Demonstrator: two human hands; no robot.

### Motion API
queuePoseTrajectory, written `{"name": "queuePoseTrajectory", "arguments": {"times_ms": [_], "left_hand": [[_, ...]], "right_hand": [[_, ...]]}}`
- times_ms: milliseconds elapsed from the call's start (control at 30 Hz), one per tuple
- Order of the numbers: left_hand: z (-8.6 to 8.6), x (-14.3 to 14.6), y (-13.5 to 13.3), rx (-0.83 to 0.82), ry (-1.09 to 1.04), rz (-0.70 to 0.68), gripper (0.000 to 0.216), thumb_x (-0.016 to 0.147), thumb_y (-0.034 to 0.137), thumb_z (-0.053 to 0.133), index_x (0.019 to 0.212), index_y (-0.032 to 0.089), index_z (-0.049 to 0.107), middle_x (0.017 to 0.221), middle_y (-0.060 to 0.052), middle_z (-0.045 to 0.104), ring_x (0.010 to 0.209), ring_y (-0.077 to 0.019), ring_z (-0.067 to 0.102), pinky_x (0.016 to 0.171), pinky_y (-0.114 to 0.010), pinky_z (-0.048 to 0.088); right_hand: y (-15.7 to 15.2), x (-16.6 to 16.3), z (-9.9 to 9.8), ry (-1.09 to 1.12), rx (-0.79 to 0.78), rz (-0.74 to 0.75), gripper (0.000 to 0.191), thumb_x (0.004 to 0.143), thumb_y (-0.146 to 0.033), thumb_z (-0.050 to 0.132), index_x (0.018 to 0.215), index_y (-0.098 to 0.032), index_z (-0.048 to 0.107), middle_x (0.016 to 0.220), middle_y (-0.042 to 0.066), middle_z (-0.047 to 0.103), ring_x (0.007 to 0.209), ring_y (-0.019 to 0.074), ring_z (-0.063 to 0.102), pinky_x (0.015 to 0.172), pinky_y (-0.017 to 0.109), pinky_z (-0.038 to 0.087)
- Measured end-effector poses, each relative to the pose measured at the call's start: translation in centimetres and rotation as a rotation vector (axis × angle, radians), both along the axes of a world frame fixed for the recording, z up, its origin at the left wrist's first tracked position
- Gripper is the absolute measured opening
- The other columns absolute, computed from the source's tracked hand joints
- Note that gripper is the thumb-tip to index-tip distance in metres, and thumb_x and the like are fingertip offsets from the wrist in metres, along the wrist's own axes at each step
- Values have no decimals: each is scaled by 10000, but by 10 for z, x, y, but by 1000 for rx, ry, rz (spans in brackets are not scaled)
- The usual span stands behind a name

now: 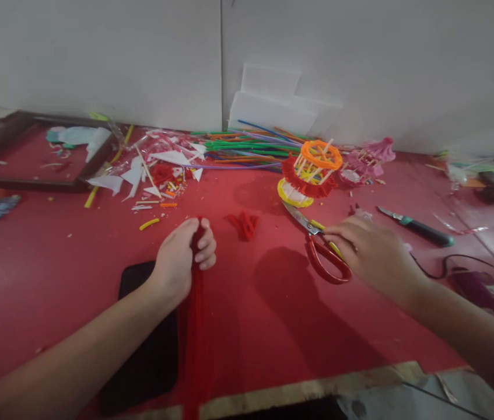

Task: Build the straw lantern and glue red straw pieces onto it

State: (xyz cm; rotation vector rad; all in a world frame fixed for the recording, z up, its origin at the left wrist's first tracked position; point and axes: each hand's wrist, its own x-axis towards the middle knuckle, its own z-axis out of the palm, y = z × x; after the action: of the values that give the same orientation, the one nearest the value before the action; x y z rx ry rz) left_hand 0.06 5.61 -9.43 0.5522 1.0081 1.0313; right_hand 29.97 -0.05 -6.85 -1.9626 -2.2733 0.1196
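My left hand (186, 254) is closed around a bundle of long red pipe cleaners (196, 338), which run down toward the table's front edge. On the right, my right hand (371, 251) grips a pair of red-handled scissors (328, 262); one handle loop shows, and the other is hidden by the fingers. The blades point toward a small model (310, 169) of sticks with orange, red and yellow fuzzy rings. Short folded red pieces (245, 226) lie between my hands. A narrow yellow piece (318, 224) shows beside the scissors, partly covered.
Behind lie coloured pipe cleaners (247, 146), paper scraps (133, 175) and a dark-rimmed tray (23, 184). A black phone-like slab (154, 350) is under my left forearm. To the right are a pink model (371, 157), a dark-handled knife (426, 230) and a corded purple device (485, 294).
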Motion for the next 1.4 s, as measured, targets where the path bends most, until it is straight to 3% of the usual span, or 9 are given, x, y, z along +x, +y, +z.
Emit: {"name": "queuePoseTrajectory", "arguments": {"times_ms": [233, 433, 700, 867, 967, 1067, 1200, 1300, 1400], "left_hand": [[1, -5, 3, 27, -115, 283, 289, 947, 134, 367, 690, 186, 487, 517, 51, 375, 498, -92, 430, 576, -202, 488], [-4, -3, 9, 89, -117, 368, 293, 919, 78, 414, 666, 170, 528, 557, 27, 486, 578, -84, 507, 734, -188, 521], [-9, -2, 16, -71, -202, 135, 282, 973, 169, 400, 714, 165, 511, 567, 22, 509, 571, -111, 553, 678, -264, 559], [-5, -4, 13, -94, -193, 57, 244, 985, 189, 388, 772, 169, 506, 586, 51, 470, 401, -61, 399, 408, -183, 402], [-4, -5, 12, -74, -157, 21, 254, 996, 195, 383, 772, 164, 499, 551, 70, 405, 343, -36, 277, 333, -147, 257], [-4, -5, 11, -86, -140, 2, 277, 1000, 184, 368, 753, 158, 490, 531, 75, 369, 331, -31, 239, 320, -140, 212], [-5, -2, 7, -94, -125, -10, 287, 1012, 191, 367, 776, 140, 522, 533, 69, 373, 344, -28, 249, 323, -128, 203], [-7, 1, 4, -75, -105, -8, 281, 1026, 218, 383, 825, 121, 553, 552, 65, 390, 366, -24, 270, 337, -119, 233], [-8, 3, 2, -16, -72, -12, 269, 1031, 231, 398, 836, 122, 547, 566, 65, 396, 391, -25, 292, 356, -114, 267]], "right_hand": [[33, -55, -15, 57, -7, 89, 428, 976, -164, 353, 1325, -154, 600, 1320, 141, 640, 1242, 273, 596, 1070, 433, 452], [39, -116, -52, 139, -75, 103, 704, 977, -460, 455, 1535, -54, 316, 1613, 241, 278, 1505, 376, 253, 1207, 542, 281], [103, -133, -70, 78, 60, 82, 604, 1007, -315, 398, 1535, -34, 316, 1634, 208, 246, 1522, 342, 188, 1231, 497, 174], [118, -140, -45, 118, 236, 125, 343, 919, -300, 553, 1211, -154, 658, 1330, 154, 576, 1262, 311, 464, 1074, 466, 365], [108, -152, -31, 94, 78, 100, 257, 876, -399, 618, 902, -166, 723, 1095, 156, 658, 1131, 343, 515, 980, 504, 403], [100, -157, -25, 88, -95, 122, 151, 832, -274, 667, 782, -140, 715, 1004, 187, 681, 1091, 362, 552, 935, 506, 420], [96, -153, -21, 209, -161, 152, 105, 863, -135, 602, 792, -144, 679, 937, 128, 703, 918, 230, 630, 848, 375, 469], [92, -150, -18, 533, -230, 97, 133, 950, -211, 510, 884, -169, 617, 829, 42, 687, 718, 134, 626, 694, 286, 500], [83, -152, -17, 1178, -433, -40, 80, 899, -220, 572, 826, -188, 562, 647, -35, 610, 522, 98, 559, 541, 261, 489]]}}
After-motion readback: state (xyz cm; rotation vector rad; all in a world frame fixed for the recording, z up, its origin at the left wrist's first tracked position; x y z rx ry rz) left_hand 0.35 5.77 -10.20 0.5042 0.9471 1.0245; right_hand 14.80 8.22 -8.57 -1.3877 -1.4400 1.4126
